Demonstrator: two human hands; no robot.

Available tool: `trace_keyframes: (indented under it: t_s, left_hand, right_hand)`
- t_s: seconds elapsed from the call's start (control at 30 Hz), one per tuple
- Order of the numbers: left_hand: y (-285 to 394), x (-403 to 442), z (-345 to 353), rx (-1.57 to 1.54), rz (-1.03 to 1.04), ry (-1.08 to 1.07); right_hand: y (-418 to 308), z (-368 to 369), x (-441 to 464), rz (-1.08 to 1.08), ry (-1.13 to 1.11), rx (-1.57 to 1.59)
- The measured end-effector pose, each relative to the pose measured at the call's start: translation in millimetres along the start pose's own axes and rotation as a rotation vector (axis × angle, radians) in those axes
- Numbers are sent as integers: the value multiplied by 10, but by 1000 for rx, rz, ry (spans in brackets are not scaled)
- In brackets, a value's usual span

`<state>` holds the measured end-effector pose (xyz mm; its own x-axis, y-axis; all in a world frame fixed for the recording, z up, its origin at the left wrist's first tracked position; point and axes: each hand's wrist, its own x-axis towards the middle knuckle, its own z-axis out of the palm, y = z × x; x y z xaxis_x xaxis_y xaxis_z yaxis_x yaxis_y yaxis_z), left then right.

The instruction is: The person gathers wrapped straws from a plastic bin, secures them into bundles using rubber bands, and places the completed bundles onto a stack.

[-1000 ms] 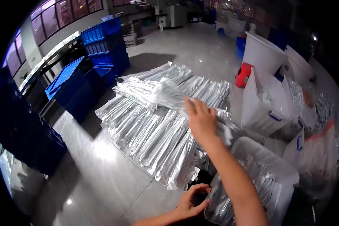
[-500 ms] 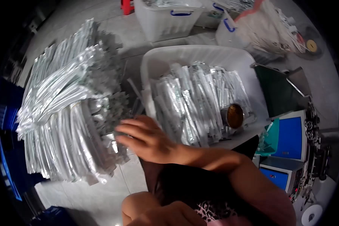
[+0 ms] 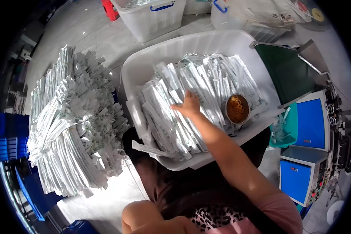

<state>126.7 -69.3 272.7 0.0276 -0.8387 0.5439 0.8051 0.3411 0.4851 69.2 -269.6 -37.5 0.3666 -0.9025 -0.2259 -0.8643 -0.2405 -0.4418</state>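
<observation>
My right hand [image 3: 189,106] reaches into a large white plastic bin [image 3: 130,72], thumb and fingers spread. It touches the top of long, thin silvery-white packets [image 3: 206,78] lying lengthwise in the bin, and no packet is in its grip. Right of the hand, a round metal cup [image 3: 237,109] sits on the packets, holding yellow-brown loops that look like rubber bands. Of my left side, only a bent part of the arm [image 3: 142,214] shows at the bottom edge; the left hand is out of sight.
Left of the bin rises a tall stack of banded packet bundles [image 3: 72,144]. One loose packet [image 3: 152,149] lies across the bin's near left edge. Another white bin [image 3: 152,23] stands behind. A teal basket [image 3: 290,128] and blue-doored machine [image 3: 306,124] are at right; blue crates [image 3: 11,134] at left.
My right hand has moved from beside the bundle stack, rightward into the bin, onto the packets. The view has shifted, showing more of the bin and my lap.
</observation>
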Motion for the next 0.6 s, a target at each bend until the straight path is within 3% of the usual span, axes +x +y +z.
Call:
trace_keyframes:
  t_s: [0.03,0.13,0.23,0.33,0.37,0.4,0.43,0.47,0.53,0.6]
  left_hand:
    - [-12,0,28,27,-44,45]
    - [-176,49,31,-76,214,48]
    - [-181,81,-4,-96,141,86]
    - [-282,215,-155,-94,42,24]
    - [-477,379,-301,-73,431,-201]
    - [-471,351,-310,-45,625,-311]
    - [-465,321,-320,-38,816,-427]
    - [-285,106,-198,-30,478,-205]
    - [-157,35,-132,-38,151,8]
    - [-133,102,-171,19,148,-24]
  right_hand:
    - [-76,-15,33,-3,-14,7]
    - [-290,8,89,82,-227,70]
    - [-418,200,-198,3,-163,101]
    - [-395,246,-268,76,-127,229]
    - [-423,157,-286,109,-132,277]
    - [-400,254,-294,58,-8,216]
    - [-417,186,-259,89,-113,216]
    - [-434,180,-234,112,-140,215]
    - [-414,113,-220,141,-153,196]
    - [-432,69,-283,94,-167,180]
